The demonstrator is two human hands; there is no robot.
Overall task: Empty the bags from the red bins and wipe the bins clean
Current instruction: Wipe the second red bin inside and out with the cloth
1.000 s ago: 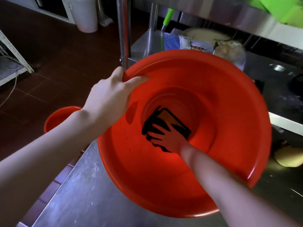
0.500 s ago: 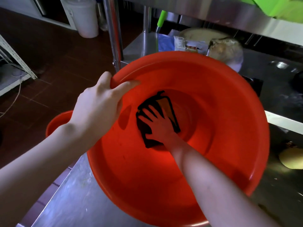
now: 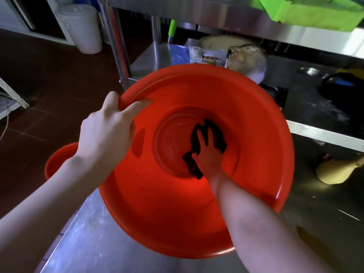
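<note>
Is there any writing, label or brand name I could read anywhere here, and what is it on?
No text in this view can be read.
Packet on the steel surface behind the red bin: it has coloured print, too blurred to read.
Red bin: no writing shows on it.
White bucket on the floor: no label can be made out.
</note>
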